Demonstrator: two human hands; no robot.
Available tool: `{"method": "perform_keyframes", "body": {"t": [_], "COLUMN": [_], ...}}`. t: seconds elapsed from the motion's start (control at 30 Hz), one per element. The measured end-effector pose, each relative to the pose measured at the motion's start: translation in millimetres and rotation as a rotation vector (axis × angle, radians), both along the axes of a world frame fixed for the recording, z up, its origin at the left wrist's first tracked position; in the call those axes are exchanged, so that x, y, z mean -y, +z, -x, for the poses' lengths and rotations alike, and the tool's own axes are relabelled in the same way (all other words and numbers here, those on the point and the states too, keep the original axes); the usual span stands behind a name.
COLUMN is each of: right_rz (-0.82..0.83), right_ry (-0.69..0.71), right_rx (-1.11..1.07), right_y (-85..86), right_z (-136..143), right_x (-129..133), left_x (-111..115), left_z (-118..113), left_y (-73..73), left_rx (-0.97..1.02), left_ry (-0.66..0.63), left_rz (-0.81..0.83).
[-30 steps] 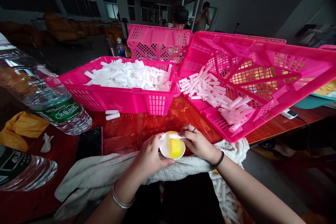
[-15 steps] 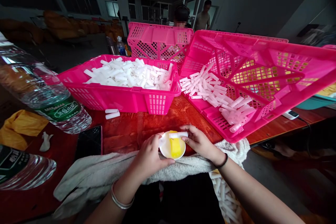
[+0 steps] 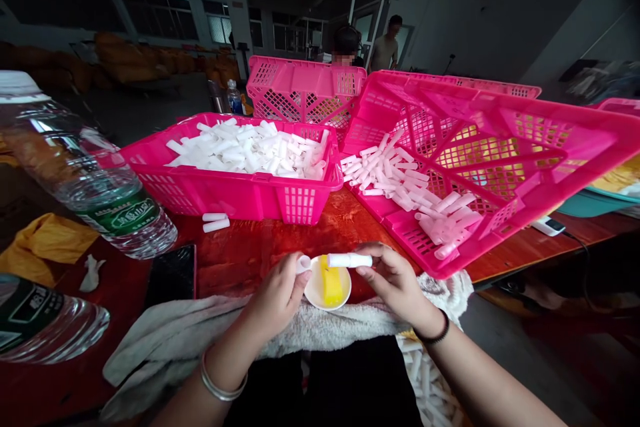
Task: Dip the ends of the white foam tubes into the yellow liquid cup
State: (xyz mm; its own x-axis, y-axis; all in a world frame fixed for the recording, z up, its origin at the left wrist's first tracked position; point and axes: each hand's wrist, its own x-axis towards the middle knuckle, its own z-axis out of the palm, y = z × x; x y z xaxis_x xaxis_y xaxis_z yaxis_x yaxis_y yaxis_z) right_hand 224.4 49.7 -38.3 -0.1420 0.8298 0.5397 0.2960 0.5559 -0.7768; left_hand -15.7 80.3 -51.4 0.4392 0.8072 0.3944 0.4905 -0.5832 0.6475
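My left hand (image 3: 280, 295) is closed around a short white tube (image 3: 303, 263), whose open end faces the bowl. In the fingers of my right hand (image 3: 397, 287) is a white tube piece (image 3: 350, 260), held level above the bowl's far right rim. It looks like two sections end to end, but I cannot tell if they are joined. Between my hands sits a small white bowl (image 3: 311, 293) with a yellow block (image 3: 333, 285) in it. Just below the bowl, a white towel (image 3: 350, 323) lies along the table's front edge.
One pink basket (image 3: 235, 193) heaped with white tubes stands at left. Another pink basket (image 3: 500, 180), tipped on its side, holds loose tubes at right. Two tubes (image 3: 216, 224), a phone (image 3: 173, 273) and water bottles (image 3: 120, 207) lie or stand left. Two people are beyond.
My left hand has drawn away from the bowl's rim, and its tube's end now shows. My right hand has shifted slightly right with its tube. The camera view has tilted a little.
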Motion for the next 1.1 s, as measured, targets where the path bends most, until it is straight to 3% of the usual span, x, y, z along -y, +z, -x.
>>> {"method": "perform_keyframes", "body": {"t": [0.13,0.3,0.63,0.97,1.1], "right_rz": [0.060,0.112,0.100,-0.063,-0.051], "right_ry": [0.040,0.049,0.016,0.084,0.168], "right_rx": [-0.051,-0.056,0.144,0.247,0.241], "right_y": [20.3,28.4,44.4,53.2,59.3], "right_z": [9.2,12.8,12.1,13.7,13.7], "right_x": [12.4,19.0,25.0,31.9,33.1], "left_x": [4.1,13.5,19.1,33.3,42.1], "left_z": [-0.4,2.1,2.7,-3.5,-9.0], "left_y": [21.8,40.0,43.5,52.0,58.0], "left_rx": [-0.032,-0.052,-0.220,-0.204,-0.106], "left_ry": [-0.095,-0.116,-0.084,-0.076,-0.115], "left_rz": [-0.099,-0.190,-0.323,-0.259,-0.076]}}
